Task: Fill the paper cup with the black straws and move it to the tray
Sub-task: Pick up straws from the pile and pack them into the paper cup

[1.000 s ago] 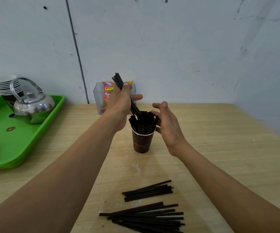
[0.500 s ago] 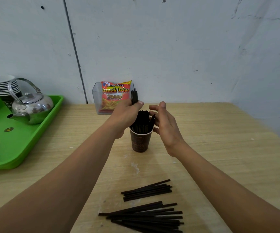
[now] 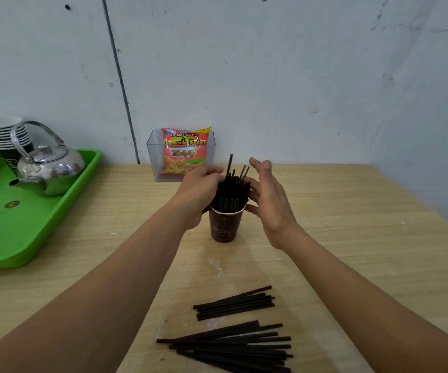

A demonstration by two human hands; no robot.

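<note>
A dark brown paper cup (image 3: 225,226) stands upright mid-table, packed with black straws (image 3: 232,189) that stick up above its rim. My left hand (image 3: 200,193) curls around the left side of the straw bundle just above the rim. My right hand (image 3: 267,197) is beside the bundle on the right, fingers straight, palm against the straws. Two loose piles of black straws lie near me, a small pile of straws (image 3: 235,302) and a larger pile of straws (image 3: 233,347). The green tray (image 3: 56,208) sits at the left.
On the tray stand a steel kettle (image 3: 47,168) and a stack of paper cups (image 3: 4,137). A clear plastic box (image 3: 154,157) holding a French fries snack bag (image 3: 184,152) stands against the wall behind the cup. Bare wooden tabletop stretches to the right.
My left hand has lowered the handful of straws from a tilt above the cup down into it. Both hands now close in around the bundle.
</note>
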